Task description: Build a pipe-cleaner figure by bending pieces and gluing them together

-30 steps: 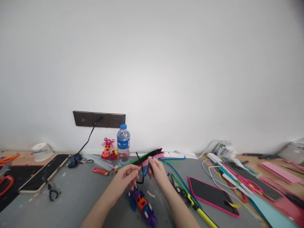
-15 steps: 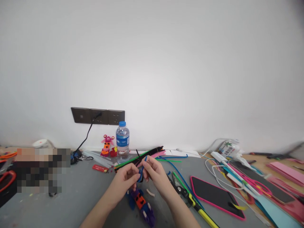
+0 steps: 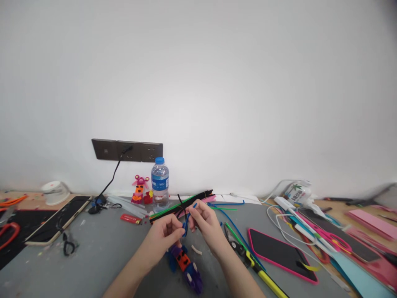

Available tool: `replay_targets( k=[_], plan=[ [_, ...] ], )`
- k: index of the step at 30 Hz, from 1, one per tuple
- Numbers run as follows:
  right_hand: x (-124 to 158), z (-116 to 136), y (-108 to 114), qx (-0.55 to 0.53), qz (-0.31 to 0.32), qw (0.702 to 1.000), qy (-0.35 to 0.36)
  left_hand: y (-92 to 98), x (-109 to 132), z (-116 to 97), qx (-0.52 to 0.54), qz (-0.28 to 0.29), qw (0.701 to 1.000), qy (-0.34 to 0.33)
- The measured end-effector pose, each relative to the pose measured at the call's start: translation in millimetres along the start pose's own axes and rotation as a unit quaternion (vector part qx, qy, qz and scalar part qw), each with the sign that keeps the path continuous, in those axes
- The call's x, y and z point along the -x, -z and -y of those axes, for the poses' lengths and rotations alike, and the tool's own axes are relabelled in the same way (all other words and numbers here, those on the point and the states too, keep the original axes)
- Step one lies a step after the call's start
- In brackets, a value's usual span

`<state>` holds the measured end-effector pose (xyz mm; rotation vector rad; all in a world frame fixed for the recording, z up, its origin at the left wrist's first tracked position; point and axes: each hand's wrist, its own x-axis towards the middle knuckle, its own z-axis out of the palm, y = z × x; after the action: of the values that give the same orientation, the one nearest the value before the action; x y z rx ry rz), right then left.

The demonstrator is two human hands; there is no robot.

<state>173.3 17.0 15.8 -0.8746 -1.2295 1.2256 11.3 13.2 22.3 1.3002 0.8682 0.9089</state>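
A short blue pipe cleaner [image 3: 186, 227], bent into a curve, is pinched between my two hands. My left hand [image 3: 164, 232] grips its lower part between thumb and fingers. At its upper end, the thumb and fingertips of my right hand [image 3: 206, 225] are closed on it. Below my hands lies a fuzzy purple, orange and blue figure [image 3: 182, 261] with black and white bits on it. A small cream-coloured strip [image 3: 196, 250] rests beside the figure. Just behind my hands is a bundle of black, green and pink pipe cleaners [image 3: 198, 198].
A water bottle [image 3: 160, 186] and a pink-orange figure [image 3: 138, 190] stand by the wall. Yellow-handled pliers [image 3: 268, 283] and a pink-edged phone [image 3: 281, 254] lie right. Another phone [image 3: 58, 219] lies left. Pink scissors [image 3: 339, 243] and white cables [image 3: 279, 219] are far right.
My right hand has shifted slightly up and right, and the blue pipe cleaner shows more between my hands. The blurred block at left is gone, with a phone visible there. The figure stays put.
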Motion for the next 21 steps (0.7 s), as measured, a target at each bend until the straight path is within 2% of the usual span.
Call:
replay_targets(
  k=[5,8,13,17,21],
  plan=[
    [1.7,0.8,3.4,-0.058,0.071,0.995,-0.04,3.3,-2.9,-4.3,0.005,-0.061,0.998,-0.017],
    [2.9,2.7,2.4,-0.036,0.096,0.994,-0.042,4.0,-3.2,-5.9,-0.001,-0.062,0.998,-0.018],
    [3.1,2.3,2.3,-0.012,0.09,0.995,-0.043,1.5,-1.6,-4.8,-0.018,-0.044,0.998,-0.035],
    [2.7,1.2,3.5,-0.002,0.088,0.996,-0.01,0.9,-2.7,0.5,-0.026,-0.042,0.997,-0.053],
    [2.7,3.1,2.2,0.014,0.07,0.997,0.008,2.0,-2.6,0.7,-0.033,-0.03,0.998,-0.044]
  ],
)
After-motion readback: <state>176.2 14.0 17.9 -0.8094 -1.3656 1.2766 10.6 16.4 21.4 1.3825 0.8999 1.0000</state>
